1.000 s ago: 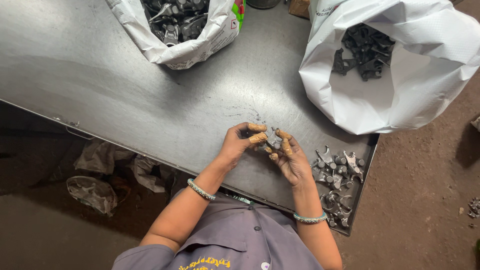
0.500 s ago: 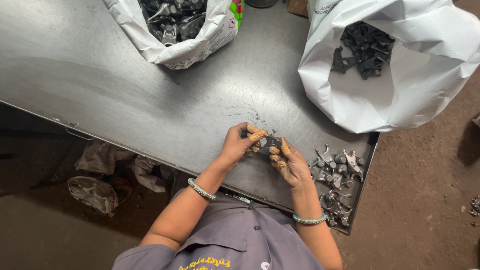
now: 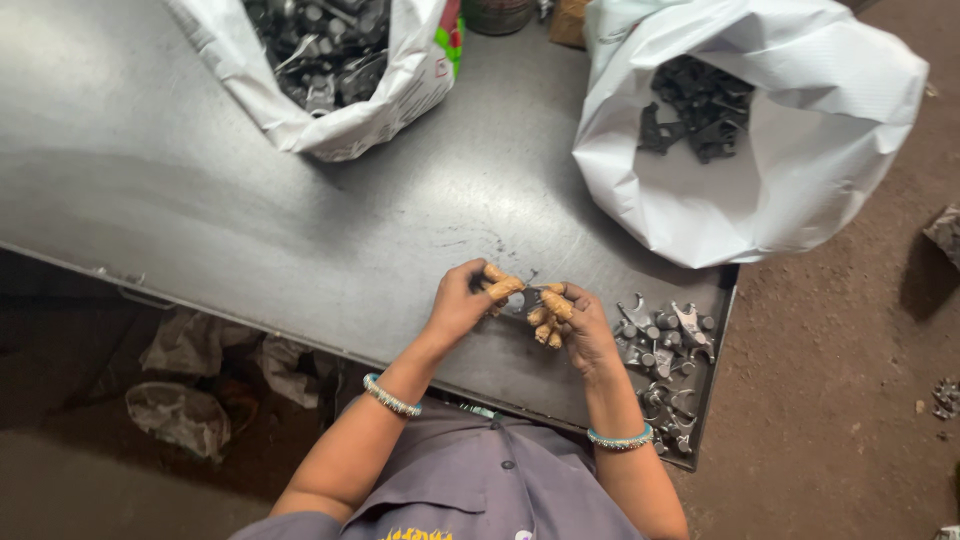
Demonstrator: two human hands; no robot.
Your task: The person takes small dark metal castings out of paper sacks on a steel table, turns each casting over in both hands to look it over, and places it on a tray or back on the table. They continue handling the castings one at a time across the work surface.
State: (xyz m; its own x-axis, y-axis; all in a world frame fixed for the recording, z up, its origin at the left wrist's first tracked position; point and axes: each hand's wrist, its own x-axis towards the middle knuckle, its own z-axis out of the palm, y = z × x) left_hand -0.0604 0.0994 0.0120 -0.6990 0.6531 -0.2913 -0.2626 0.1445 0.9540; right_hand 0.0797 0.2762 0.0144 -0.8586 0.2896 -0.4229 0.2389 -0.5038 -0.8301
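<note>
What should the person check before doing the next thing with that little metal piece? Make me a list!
1. Small metal part held by both hands: ok.
2. Left hand finger wraps on: ok.
3. Right hand finger wraps on: ok.
4. Pile of metal parts close beside the right hand: ok.
5. Right white sack open at the top: ok.
6. Part free of flaws: cannot tell, too small.

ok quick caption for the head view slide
Left hand and right hand hold a small metal part over a steel table, beside a pile of parts.
</note>
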